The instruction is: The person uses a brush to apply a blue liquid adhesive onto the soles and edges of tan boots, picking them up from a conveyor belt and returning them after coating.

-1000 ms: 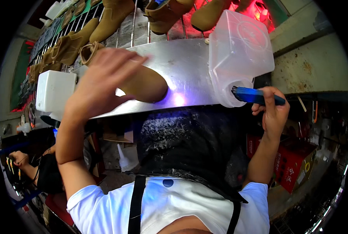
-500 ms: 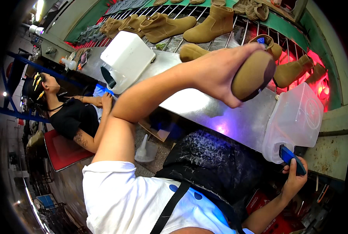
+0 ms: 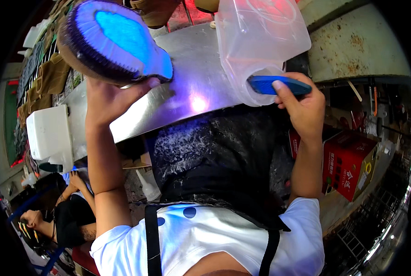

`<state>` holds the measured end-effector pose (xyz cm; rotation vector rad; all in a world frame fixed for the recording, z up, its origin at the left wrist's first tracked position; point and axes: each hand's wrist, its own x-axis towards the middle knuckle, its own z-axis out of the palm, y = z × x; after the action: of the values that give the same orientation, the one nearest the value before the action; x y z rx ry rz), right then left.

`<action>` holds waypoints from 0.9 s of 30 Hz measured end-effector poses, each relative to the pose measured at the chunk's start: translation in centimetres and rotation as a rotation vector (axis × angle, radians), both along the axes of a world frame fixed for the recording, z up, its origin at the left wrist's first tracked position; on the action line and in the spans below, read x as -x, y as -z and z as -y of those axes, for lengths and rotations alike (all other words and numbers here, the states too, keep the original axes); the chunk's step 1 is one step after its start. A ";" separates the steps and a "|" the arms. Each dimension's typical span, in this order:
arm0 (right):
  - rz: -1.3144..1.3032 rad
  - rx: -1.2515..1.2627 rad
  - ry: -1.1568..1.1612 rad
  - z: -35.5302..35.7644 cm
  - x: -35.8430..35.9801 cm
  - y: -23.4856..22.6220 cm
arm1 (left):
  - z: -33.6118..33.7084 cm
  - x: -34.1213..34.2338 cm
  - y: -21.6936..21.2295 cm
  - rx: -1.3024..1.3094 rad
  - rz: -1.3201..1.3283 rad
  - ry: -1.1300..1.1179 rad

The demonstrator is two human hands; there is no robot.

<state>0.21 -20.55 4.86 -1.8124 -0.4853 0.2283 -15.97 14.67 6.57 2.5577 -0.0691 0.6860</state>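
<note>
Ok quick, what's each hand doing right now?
Left hand: closed, holding up a shoe, sole showing.
Right hand: closed on a blue brush handle at the plastic jug.

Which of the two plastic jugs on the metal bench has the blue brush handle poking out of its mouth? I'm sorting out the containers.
The clear translucent plastic jug by the right hand, which grips the blue brush handle. The opaque white plastic jug sits apart, untouched.

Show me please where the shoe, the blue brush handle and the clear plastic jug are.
shoe (image 3: pixel 118 39), head view, on its blue-lit sole.
blue brush handle (image 3: pixel 266 85), head view, on the bare part left of the thumb.
clear plastic jug (image 3: pixel 260 41), head view, on its side wall.
</note>
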 end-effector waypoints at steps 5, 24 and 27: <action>-0.192 -0.117 0.017 0.1 -0.2 -0.6 | -0.6 1.0 1.9 0.290 0.057 -0.001; -0.717 -0.287 0.058 1.7 -1.9 -0.1 | 7.2 4.6 0.0 1.019 -0.062 -0.127; -0.546 -0.322 0.240 2.1 -0.1 1.0 | 5.7 7.5 2.6 1.517 0.088 0.109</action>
<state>0.28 -22.68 3.84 -1.3998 0.0804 0.4355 -23.48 8.92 3.99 1.0577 0.2088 0.4758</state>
